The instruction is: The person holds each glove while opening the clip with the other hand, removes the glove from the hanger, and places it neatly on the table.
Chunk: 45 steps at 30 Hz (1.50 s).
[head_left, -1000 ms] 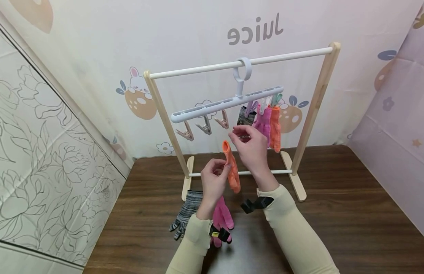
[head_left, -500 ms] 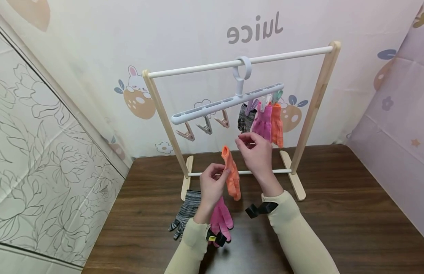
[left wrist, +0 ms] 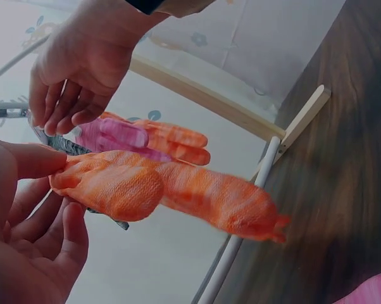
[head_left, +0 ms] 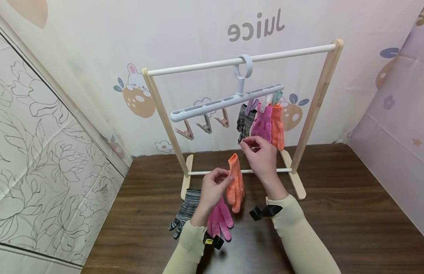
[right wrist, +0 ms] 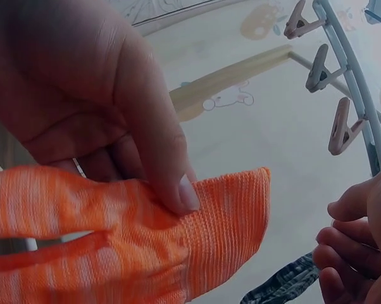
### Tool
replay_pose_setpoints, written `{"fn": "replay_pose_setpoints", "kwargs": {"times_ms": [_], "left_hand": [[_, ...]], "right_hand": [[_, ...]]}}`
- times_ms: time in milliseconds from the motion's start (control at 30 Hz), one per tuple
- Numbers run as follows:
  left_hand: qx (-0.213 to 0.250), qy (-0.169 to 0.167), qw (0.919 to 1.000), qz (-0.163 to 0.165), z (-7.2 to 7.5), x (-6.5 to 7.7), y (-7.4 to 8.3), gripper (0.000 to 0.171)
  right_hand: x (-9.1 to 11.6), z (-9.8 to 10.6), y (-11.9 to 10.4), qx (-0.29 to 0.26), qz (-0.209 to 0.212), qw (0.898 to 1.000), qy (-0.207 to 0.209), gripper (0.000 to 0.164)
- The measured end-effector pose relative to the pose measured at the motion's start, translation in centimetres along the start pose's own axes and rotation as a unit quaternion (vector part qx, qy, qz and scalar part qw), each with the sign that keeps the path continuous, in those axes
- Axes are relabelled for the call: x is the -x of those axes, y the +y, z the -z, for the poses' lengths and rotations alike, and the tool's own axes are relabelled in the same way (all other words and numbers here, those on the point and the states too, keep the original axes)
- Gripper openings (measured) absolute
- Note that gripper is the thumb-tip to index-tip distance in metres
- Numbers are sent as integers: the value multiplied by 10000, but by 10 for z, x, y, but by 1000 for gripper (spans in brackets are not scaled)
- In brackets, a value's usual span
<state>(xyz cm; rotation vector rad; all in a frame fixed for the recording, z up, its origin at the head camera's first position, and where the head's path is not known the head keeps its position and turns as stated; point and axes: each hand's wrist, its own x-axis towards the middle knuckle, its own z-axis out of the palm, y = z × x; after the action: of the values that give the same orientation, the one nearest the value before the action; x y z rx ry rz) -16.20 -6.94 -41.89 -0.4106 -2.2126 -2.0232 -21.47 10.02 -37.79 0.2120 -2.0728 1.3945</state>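
In the head view my left hand (head_left: 213,186) pinches an orange knit glove (head_left: 235,186) just below its cuff, and the fingers hang downward. The right wrist view shows the left thumb pressed on the ribbed cuff (right wrist: 228,221). My right hand (head_left: 261,158) is up to the right of the glove, fingers loosely bent, with nothing in them. Behind it, a grey-black glove (head_left: 245,121), a pink glove (head_left: 262,123) and another orange glove (head_left: 277,127) hang from clothespins. A second grey-black glove (head_left: 188,207) and pink glove (head_left: 221,219) lie on the table, partly behind my left arm.
A light-blue hanger (head_left: 219,104) hooks over the white rod (head_left: 195,69) of a wooden rack (head_left: 318,102). On its left half dangle two pinkish clothespins (head_left: 186,131) (head_left: 223,118) and a grey clothespin (head_left: 206,125). Printed curtains stand behind the brown table (head_left: 335,213).
Both hands have come down and a little to the right; the orange glove has moved with the left hand. The right hand has uncovered more of the hanging gloves.
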Motion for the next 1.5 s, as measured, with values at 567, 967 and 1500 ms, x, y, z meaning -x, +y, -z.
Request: {"fn": "replay_pose_setpoints", "kwargs": {"times_ms": [567,967,1500], "left_hand": [[889,-369,9904,996,-5,4,-36,16],[986,-495,9821,1527,-15,12,-69,17],[28,-613,9850,1616,-9,18,-86,14]], "right_hand": [[4,8,13,203,-242,9995,-70,16],[12,16,27,380,-513,9979,-58,14],[21,21,42,498,-742,9959,-114,17]]}}
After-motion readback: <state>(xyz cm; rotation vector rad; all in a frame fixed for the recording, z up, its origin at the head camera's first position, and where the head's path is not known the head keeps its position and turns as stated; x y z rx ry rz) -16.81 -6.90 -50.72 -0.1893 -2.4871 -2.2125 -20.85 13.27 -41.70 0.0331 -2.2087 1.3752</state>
